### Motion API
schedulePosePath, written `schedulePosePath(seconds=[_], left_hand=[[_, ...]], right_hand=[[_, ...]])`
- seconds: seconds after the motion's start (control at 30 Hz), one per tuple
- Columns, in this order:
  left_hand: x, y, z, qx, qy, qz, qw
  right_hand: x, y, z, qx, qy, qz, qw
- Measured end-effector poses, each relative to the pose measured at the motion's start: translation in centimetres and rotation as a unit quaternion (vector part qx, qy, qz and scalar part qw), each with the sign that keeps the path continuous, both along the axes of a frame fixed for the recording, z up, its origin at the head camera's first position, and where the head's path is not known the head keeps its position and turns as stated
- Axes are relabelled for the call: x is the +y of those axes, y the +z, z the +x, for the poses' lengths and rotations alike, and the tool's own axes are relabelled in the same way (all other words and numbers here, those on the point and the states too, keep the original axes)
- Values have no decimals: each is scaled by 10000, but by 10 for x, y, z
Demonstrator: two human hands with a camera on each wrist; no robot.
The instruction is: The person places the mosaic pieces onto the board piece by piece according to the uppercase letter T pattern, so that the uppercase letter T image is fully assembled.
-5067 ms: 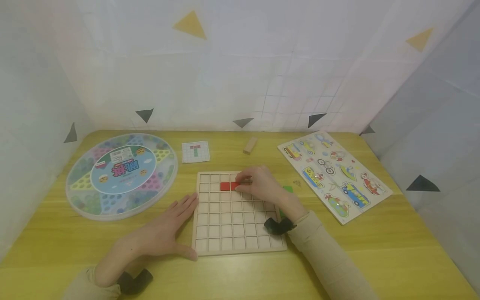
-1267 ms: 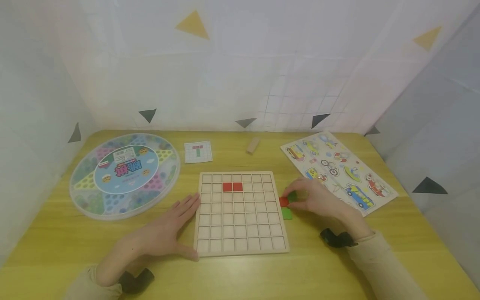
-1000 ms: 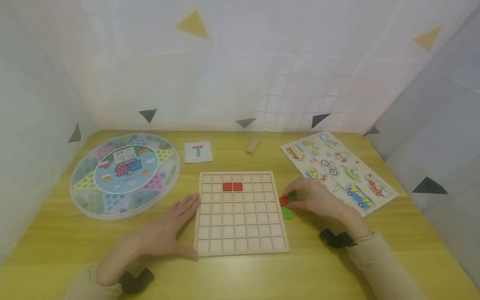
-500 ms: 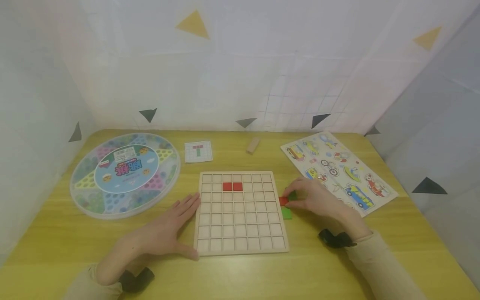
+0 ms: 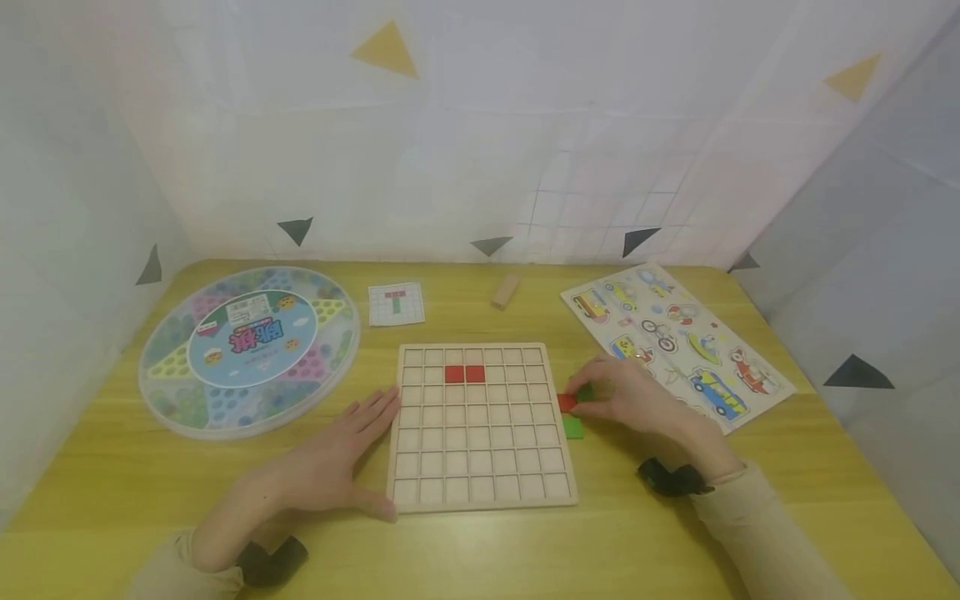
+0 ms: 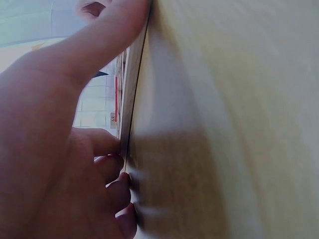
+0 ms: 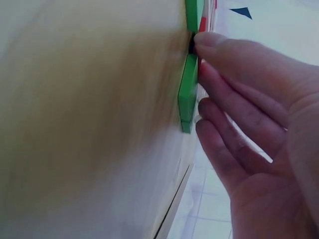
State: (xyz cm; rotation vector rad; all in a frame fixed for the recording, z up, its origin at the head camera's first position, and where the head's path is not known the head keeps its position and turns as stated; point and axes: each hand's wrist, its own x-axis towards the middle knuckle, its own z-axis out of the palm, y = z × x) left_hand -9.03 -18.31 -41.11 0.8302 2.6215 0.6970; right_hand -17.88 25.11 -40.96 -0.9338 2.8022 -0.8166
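Observation:
A square wooden grid board (image 5: 481, 505) lies on the table, with two red tiles (image 5: 454, 374) side by side in its second row from the far edge. My left hand (image 5: 322, 467) rests along the board's left edge, thumb and fingers spread and touching the rim. Just off the right edge, my right hand (image 5: 637, 398) pinches another red tile (image 5: 567, 403) between thumb and forefinger. Green tiles lie on both sides of it: one nearer (image 5: 573, 428) and one farther, partly hidden by the fingers. The right wrist view shows the green tiles (image 7: 188, 92) edge-on beside the fingertips.
A round Chinese checkers set (image 5: 251, 412) stands at the left. Behind the board lie a card with a red and green T (image 5: 396, 316) and a small wooden block (image 5: 506, 292). A picture puzzle board (image 5: 678, 346) sits at the right, under part of the right hand's view.
About five seconds ago my right hand was at the second red tile on the board; it has since moved right to the loose tiles. Over the last second both hands stay still.

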Motion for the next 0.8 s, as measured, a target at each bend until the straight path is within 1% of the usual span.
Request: schedulePosePath(seconds=[0.1,0.23,0.57,0.7,0.8], left_hand=[[0,0,0,39,-23,-14,10000],[0,0,0,49,-30,7,10000],[-1,0,0,118,-66,-22,9999],[0,0,0,68,-65,-22,10000],[0,0,0,40,-53,14,10000]], right_hand=[[0,4,2,-50,-105,-19,9999],[0,8,3,-135,-219,-226,9994],[-1,15,4,147,-62,-398,9991],[-2,20,4,173,-61,-404,9990],[-5,25,1,326,49,-455,9984]])
